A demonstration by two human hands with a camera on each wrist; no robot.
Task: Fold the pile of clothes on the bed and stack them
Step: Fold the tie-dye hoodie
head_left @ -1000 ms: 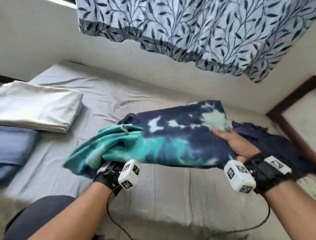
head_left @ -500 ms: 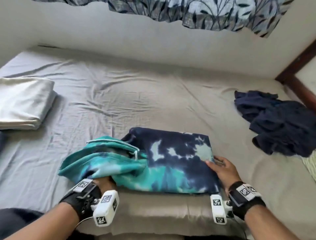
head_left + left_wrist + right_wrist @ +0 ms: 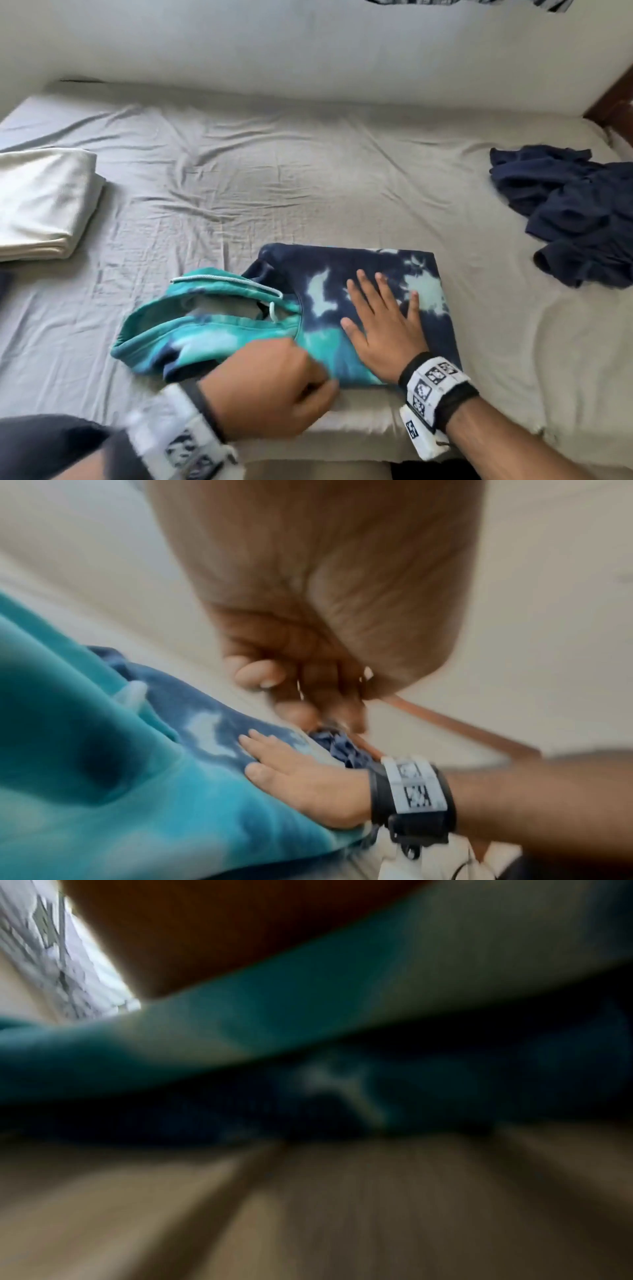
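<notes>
Tie-dye hoodie (image 3: 359,298), navy and teal, lies folded near the front edge of the grey-sheeted bed (image 3: 274,178), hood spilling out to the left. Right hand (image 3: 385,322) is flat on top, fingers straight and spread, pressing down. Left hand (image 3: 270,387) is blurred at the near edge, fingers curled; whether it grips cloth, I cannot tell. Folded white laundry (image 3: 44,202) sits far left, a crumpled navy garment (image 3: 575,212) far right.

Head view high over the bed (image 3: 308,178); 2 wrist views low, close, sharing the hoodie (image 3: 376,274).
</notes>
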